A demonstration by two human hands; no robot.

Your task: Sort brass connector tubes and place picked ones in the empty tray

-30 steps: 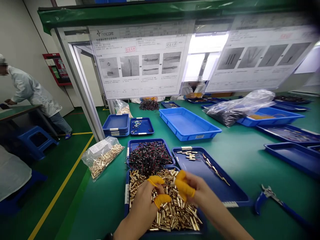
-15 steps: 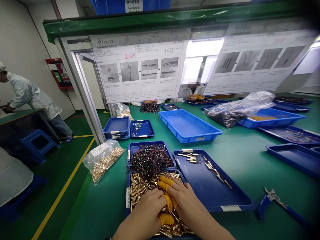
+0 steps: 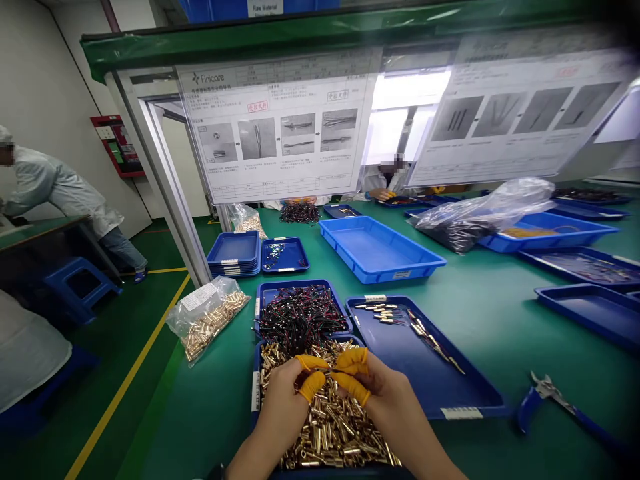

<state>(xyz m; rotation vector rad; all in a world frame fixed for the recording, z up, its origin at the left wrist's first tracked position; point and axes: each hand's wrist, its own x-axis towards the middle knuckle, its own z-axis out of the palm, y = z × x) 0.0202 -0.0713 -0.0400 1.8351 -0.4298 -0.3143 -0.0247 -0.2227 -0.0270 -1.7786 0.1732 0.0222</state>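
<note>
Both my hands hover over a blue tray (image 3: 255, 393) heaped with small brass tubes (image 3: 330, 433). My left hand (image 3: 285, 400) and my right hand (image 3: 385, 400) wear orange finger cots, and their fingertips pinch together around a small dark piece I cannot make out. Just beyond lies a blue tray of black and red wires (image 3: 297, 313). To the right, a wide blue tray (image 3: 425, 373) holds a few finished wire pieces (image 3: 400, 317).
A bag of brass tubes (image 3: 207, 317) lies left of the trays. Blue-handled pliers (image 3: 555, 400) rest at the right. Empty blue trays (image 3: 380, 250) and a plastic bag (image 3: 480, 213) sit further back. Instruction sheets (image 3: 280, 127) hang overhead. A person in white (image 3: 55, 193) bends at the left.
My hands were pressed down in the brass tubes half a second ago. Now they are lifted, fingertips pinched together above the pile.
</note>
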